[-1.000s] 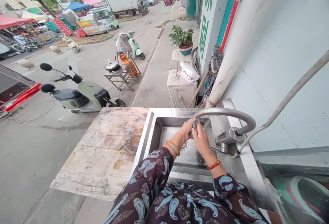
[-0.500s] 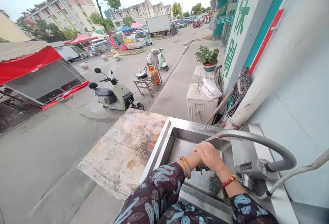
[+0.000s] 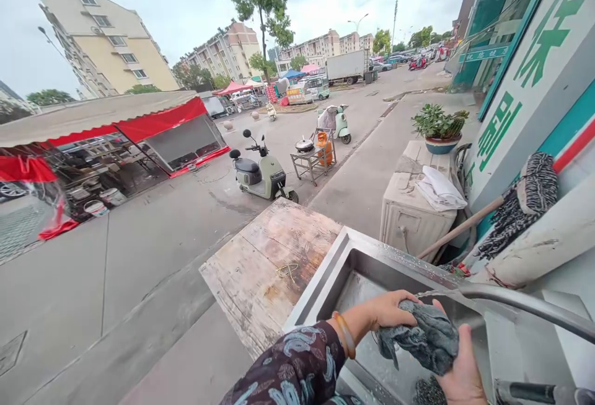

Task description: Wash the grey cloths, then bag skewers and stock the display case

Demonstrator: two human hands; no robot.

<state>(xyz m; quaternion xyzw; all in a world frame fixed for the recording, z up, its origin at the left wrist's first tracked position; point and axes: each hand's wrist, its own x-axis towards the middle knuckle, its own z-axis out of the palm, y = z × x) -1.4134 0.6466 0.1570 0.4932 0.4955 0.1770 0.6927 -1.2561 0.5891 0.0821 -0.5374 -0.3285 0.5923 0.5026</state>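
Observation:
A wet, dark grey cloth point(image 3: 425, 335) is bunched between my two hands over the steel sink point(image 3: 320, 281). My left hand point(image 3: 393, 311) grips its left end, the thumb and fingers curled round it. At the cloth's right end, my right hand point(image 3: 462, 371) holds it with the thumb raised along the edge. The faucet's grey spout point(image 3: 525, 306) reaches in from the right, and its tip is close behind the cloth. Below, a dark scouring pad point(image 3: 428, 391) lies on the sink floor, partly cut off by the frame and my right hand.
A worn wooden board point(image 3: 264, 268) with a loop of yellowish string point(image 3: 287, 271) adjoins the sink's left side. Beyond the sink stand a boxy white unit point(image 3: 395, 206), a potted plant point(image 3: 439, 126) and a mop point(image 3: 534, 194). A scooter point(image 3: 264, 172) is parked past the board.
My hands were clasped one over the other; now they are apart with the cloth stretched between them, in plain sight. The view has swung left.

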